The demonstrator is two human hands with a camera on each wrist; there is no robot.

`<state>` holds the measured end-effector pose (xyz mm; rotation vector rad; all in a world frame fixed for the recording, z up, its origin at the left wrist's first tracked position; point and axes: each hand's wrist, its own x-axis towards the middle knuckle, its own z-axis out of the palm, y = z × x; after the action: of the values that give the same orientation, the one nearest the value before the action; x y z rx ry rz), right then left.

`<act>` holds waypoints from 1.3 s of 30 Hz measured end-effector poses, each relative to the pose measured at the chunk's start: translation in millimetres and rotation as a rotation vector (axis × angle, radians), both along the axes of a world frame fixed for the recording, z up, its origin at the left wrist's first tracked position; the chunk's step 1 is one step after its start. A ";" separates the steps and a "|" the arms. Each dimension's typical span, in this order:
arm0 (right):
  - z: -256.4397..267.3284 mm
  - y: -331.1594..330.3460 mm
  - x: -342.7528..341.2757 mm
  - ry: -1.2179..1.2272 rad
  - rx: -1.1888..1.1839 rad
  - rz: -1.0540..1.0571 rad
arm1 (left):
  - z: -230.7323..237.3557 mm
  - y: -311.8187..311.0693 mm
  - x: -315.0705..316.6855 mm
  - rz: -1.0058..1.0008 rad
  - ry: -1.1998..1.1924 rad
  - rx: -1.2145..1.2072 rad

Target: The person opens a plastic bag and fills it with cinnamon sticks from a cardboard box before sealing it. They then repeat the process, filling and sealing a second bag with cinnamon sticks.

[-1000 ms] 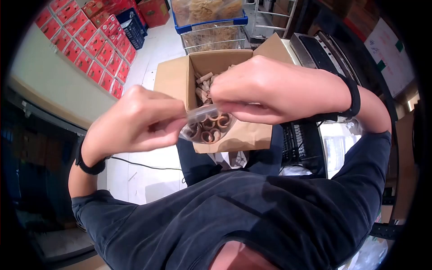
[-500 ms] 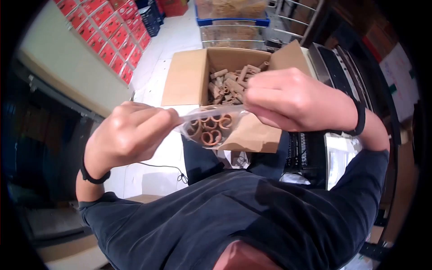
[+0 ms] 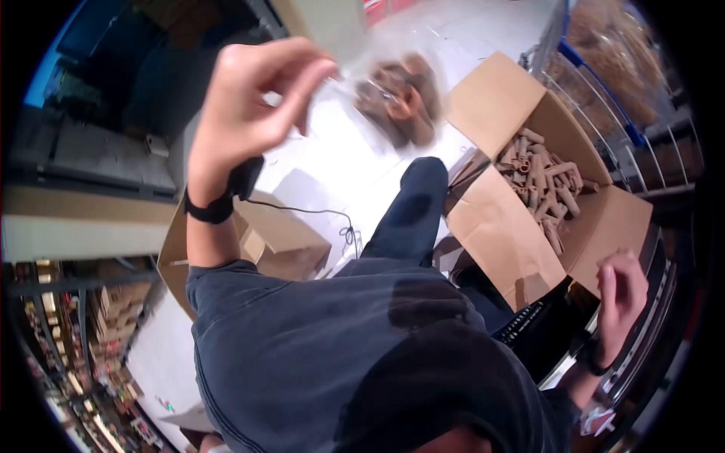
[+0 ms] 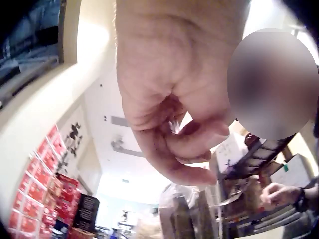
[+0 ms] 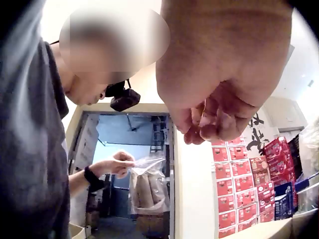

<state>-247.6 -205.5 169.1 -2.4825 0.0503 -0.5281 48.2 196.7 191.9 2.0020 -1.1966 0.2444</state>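
Observation:
My left hand (image 3: pixel 257 102) is raised at the upper left in the head view and pinches the top of a clear plastic bag (image 3: pixel 400 102) between thumb and fingers. Brown cinnamon sticks fill the bag, which looks blurred there; the right wrist view shows the bag (image 5: pixel 149 191) hanging below the left hand. Off to the lower right, my right hand (image 3: pixel 623 294) is away from the bag with its fingers loosely curled, and nothing shows in its grasp. More cinnamon sticks (image 3: pixel 544 174) lie in an open cardboard box (image 3: pixel 498 234) between the hands.
Another open cardboard box (image 3: pixel 283 238) stands on the floor at left, beside a black cable (image 3: pixel 317 211). A wire cart (image 3: pixel 661 162) with blue trim is beyond the cinnamon box. Part of a black keyboard (image 3: pixel 521 325) shows near the right arm. Stacked red cartons (image 5: pixel 234 184) line a wall.
Both hands held the bag's top edge over the box earlier. The right hand has let go and moved right; the left has carried the bag leftward. The head view has turned left.

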 end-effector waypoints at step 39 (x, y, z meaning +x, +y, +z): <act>-152.2 -17.2 -110.6 0.338 0.545 -0.477 | -253.9 156.2 -26.9 1.269 -0.171 -0.041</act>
<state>-358.3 -222.7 16.8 -1.9825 0.8225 -0.2286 21.3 352.9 -62.0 2.4586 0.1642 1.0405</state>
